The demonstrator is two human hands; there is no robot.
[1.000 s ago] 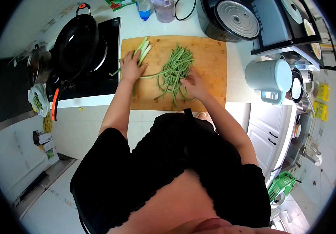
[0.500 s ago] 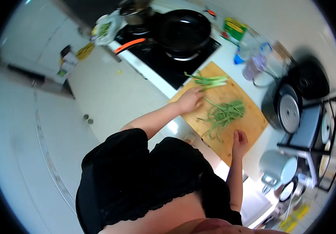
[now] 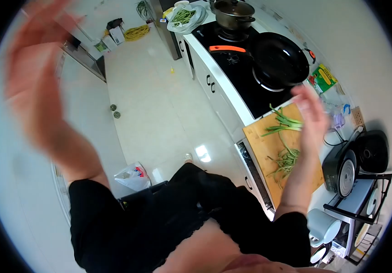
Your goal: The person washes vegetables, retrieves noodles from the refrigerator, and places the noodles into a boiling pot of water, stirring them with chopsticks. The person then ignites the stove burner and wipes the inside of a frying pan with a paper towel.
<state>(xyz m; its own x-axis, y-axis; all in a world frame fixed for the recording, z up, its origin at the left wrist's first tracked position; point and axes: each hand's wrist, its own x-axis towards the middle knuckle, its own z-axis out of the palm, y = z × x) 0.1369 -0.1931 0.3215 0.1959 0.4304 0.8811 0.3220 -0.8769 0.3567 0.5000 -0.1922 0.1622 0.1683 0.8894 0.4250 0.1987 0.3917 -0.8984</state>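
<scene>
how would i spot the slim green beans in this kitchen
Find the black glass cooktop, then the rectangular light-brown wooden board beside it. On it, the slim green beans form a tangled, curling heap, unlike the straighter, pale-ended green stalks nearby.

- One head-worn camera, looking steeply down past the person's chest (image 3: 200,250).
- Wide, round-edged view: floor (image 3: 168,113) centre-left, desk (image 3: 221,82) slanting down the right.
- Left hand (image 3: 38,73) looms near the lens.
</scene>
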